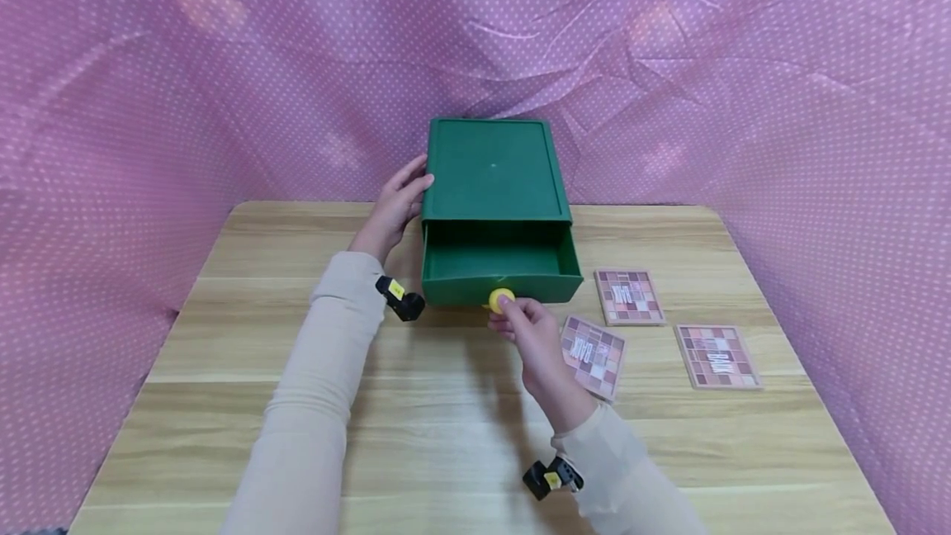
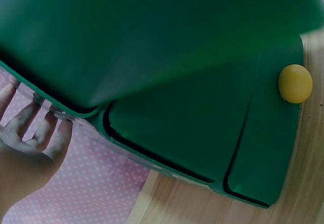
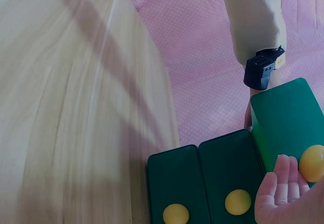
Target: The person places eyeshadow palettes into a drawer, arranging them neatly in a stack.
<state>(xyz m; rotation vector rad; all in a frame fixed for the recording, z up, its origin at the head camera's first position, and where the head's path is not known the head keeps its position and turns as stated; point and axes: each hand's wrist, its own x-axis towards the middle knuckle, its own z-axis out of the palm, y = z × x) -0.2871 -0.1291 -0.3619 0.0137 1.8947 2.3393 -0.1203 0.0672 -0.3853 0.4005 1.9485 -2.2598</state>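
Observation:
A green drawer cabinet (image 1: pixel 494 168) stands at the back of the table, its top drawer (image 1: pixel 499 258) pulled out toward me. By the round yellow knob (image 1: pixel 501 300) on that drawer's front, my right hand (image 1: pixel 537 339) pinches it between thumb and fingers. In the right wrist view the fingers lie just under this knob (image 3: pixel 312 162); the thumb is hidden there. My left hand (image 1: pixel 395 209) rests on the cabinet's left side, fingers spread and fairly straight, with the fingertips (image 2: pixel 65 125) right at its edge. Two lower drawers (image 3: pixel 174 183) are closed, each with a yellow knob.
Three pink palettes lie flat right of the cabinet: one near the drawer (image 1: pixel 631 297), another at the far right (image 1: pixel 717 357), and a third (image 1: pixel 592 357) partly behind my right wrist. A pink dotted cloth (image 1: pixel 334 64) hangs around the wooden table (image 1: pixel 245 337).

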